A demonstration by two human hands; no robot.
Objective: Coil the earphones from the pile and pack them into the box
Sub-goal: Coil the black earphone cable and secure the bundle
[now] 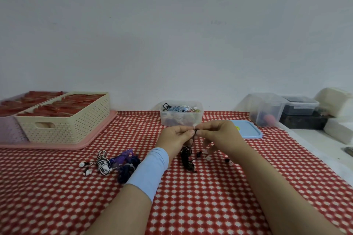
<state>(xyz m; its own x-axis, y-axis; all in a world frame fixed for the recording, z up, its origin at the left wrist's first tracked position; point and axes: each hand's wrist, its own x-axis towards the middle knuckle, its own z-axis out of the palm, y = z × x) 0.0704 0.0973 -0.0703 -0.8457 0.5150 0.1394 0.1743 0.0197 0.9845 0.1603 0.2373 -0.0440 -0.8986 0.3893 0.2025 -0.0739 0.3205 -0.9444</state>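
Nothing legible anywhere. Toward four o'clock of the view, on the blue lid (250,132), a yellow sticker (237,128), too blurred to read. Toward three o'clock, on the dark lidded container (309,111), a pale label (301,107), print too small and soft to make out.

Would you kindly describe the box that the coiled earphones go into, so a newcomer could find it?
On the red checked tablecloth, look at its far middle, against the wall. The clear tub there stands lidless with colourful coiled cables inside, unlike the cream basket at left.
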